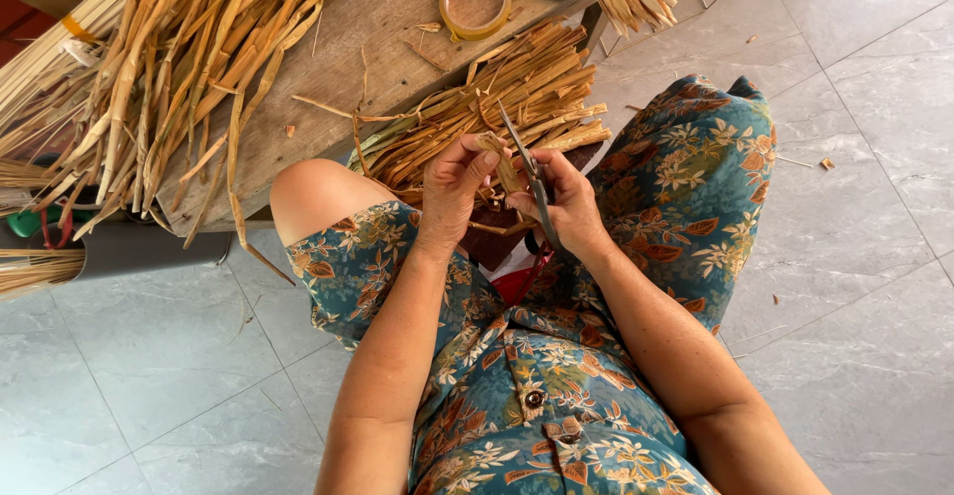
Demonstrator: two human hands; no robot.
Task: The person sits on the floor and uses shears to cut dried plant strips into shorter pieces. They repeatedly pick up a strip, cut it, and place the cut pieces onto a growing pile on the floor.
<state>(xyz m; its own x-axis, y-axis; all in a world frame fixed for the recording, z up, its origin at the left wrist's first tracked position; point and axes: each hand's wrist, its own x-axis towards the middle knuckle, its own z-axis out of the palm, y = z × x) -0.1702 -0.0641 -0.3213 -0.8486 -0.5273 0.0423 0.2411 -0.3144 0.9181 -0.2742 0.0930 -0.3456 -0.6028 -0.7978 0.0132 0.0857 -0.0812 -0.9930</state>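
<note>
A short, flat strip of dried straw-coloured reed [494, 152] sits just above the middle of the frame, pinched at its near end and pointing up and slightly right. A pair of scissors [530, 175] crosses it from the right: dull grey metal blades, narrow and pointed, angled up and to the left, their tips rising past the strip. The blades look nearly closed against the strip. The dark handles run down toward the lower right and are largely hidden, so their shape cannot be told.
</note>
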